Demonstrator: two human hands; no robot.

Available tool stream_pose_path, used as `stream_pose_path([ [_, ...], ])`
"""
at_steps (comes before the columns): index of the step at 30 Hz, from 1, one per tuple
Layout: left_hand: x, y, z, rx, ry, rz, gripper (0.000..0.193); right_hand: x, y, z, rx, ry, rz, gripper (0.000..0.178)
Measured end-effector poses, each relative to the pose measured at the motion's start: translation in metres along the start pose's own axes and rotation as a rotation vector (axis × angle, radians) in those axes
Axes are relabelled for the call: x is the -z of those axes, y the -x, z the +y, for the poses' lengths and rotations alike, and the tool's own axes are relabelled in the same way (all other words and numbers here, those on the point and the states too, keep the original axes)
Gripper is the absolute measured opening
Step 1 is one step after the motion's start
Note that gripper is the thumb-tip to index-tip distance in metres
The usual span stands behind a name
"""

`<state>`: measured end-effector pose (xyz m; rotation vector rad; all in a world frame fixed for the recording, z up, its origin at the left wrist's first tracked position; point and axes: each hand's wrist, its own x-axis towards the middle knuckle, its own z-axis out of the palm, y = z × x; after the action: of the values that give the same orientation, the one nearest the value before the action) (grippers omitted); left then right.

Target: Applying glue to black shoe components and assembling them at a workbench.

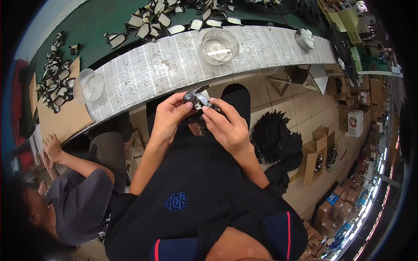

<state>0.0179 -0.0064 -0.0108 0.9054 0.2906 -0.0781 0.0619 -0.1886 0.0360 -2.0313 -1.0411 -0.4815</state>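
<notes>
Above my lap, just in front of the table edge, I hold a small glossy black piece with white inner parts, perhaps a shoe heel [190, 96]. My left hand [170, 113] grips its dark curved side between thumb and fingers. From the other side my right hand [227, 124] pinches at the white part with its fingertips. The fingers partly hide the piece, so its exact shape does not show. Many similar black pieces with pale oval faces [163, 19] lie heaped at the far side of the table.
A paper-covered strip [143, 71] runs along the near table edge, bearing a clear bowl [220, 47], another clear bowl [88, 85] and a small metal cup [305, 40]. A co-worker [82, 195] sits at left near cardboard [65, 119]. Black scraps [278, 139] and an open carton [315, 154] stand on the floor.
</notes>
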Motion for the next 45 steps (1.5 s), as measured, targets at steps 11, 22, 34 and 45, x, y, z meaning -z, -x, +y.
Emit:
stream_pose_path([
  [11,0.005,0.001,-0.003,0.01,0.034,-0.002,0.029,0.001,-0.001,-0.003,-0.208,-0.199,0.052,0.029],
  [22,0.004,-0.001,-0.006,0.031,0.033,0.025,0.027,0.018,0.005,0.004,-0.539,-0.679,0.174,0.024],
  [34,-0.001,0.002,-0.008,0.011,-0.069,0.0,0.03,0.016,-0.007,0.011,-0.21,-0.195,-0.065,0.025],
  [45,0.0,0.004,-0.007,0.012,-0.118,-0.009,0.031,0.024,-0.01,0.012,-0.229,-0.001,-0.036,0.024],
])
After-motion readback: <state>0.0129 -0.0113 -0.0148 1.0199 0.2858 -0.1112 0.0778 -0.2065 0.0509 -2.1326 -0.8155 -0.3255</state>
